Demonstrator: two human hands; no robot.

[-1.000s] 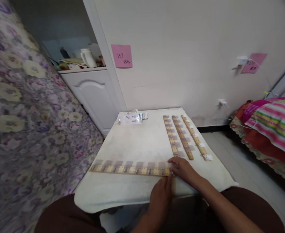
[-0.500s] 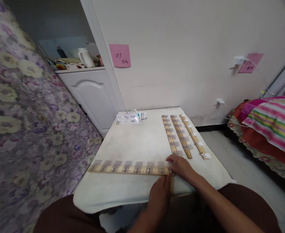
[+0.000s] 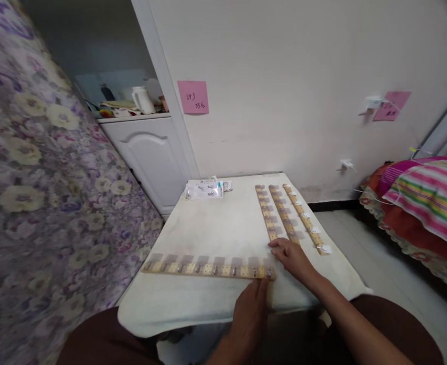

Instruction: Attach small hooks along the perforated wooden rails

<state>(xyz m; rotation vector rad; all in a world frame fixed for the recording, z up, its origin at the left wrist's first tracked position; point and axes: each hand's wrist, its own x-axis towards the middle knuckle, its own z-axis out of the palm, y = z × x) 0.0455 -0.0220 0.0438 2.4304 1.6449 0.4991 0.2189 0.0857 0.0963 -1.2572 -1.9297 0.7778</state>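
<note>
A long pale wooden strip (image 3: 225,271) with small holes lies crosswise near the table's front. Metal loops run along it, with greyish see-through tabs on its far side. My left hand (image 3: 251,306) is at its right end, fingers stretched out and fingertips touching the front edge by the last loop. Just beyond that end, my right hand (image 3: 294,259) is apart from the strip, thumb and fingertips drawn together. Whatever they hold is too small to make out. The right hand's fingers are nearest the lower end of a similar upright strip (image 3: 265,210).
Two more strips lie to the right, a middle strip (image 3: 284,215) and one with white tabs (image 3: 305,220). Clear packets (image 3: 204,190) lie at the back left of the white-covered table (image 3: 216,225). A floral curtain (image 3: 75,203) hangs left; a bed (image 3: 424,187) stands right.
My right hand has lifted off the strip's right end and moved slightly right, uncovering that end. My left hand stays at the front edge. The view has tipped slightly.
</note>
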